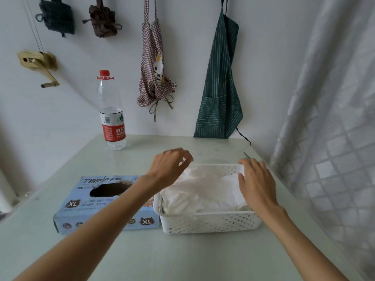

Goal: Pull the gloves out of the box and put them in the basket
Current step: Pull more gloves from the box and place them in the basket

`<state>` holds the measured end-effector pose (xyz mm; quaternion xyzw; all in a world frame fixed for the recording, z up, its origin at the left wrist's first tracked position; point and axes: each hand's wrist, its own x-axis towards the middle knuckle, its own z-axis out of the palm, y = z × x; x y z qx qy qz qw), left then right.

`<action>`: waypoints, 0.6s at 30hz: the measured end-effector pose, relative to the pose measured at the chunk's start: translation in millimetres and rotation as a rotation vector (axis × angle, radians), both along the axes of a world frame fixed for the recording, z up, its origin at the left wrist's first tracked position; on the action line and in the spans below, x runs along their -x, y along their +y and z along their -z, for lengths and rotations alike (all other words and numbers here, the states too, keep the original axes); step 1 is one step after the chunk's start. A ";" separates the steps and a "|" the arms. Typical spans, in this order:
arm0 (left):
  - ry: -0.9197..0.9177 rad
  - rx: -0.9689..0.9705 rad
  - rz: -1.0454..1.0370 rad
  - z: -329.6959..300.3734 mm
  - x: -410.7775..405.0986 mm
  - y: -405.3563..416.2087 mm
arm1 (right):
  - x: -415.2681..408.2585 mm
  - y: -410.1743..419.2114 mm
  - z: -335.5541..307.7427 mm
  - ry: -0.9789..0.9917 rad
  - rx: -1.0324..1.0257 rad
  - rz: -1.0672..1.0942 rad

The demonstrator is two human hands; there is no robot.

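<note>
A: Where are the gloves (pixel 205 189)?
B: Heaped white in the basket (pixel 209 221), just right of the box (pixel 105 203) on the bench (pixel 182 256).
A: And the hands?
B: Left hand (pixel 168 167) hovers over the basket's far left corner, fingers loosely curled; whether they pinch a glove I cannot tell. Right hand (pixel 256 183) lies flat on the pile.
A: So, tucking in?
B: Seemingly. Next, check the box's dark opening for more.
</note>
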<state>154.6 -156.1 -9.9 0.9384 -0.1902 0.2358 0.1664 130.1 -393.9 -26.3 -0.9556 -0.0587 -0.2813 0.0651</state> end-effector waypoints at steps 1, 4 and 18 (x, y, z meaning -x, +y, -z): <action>0.087 -0.072 0.095 -0.6 7.9 2.3 | 2.5 4.5 0.0 0.042 -0.055 -0.121; 0.400 -0.385 0.214 7.7 23.2 -3.5 | 0.9 18.4 7.8 0.548 -0.069 -0.314; 0.462 -0.738 0.028 50.2 14.8 -9.3 | -22.1 -3.4 21.9 1.112 0.265 -0.153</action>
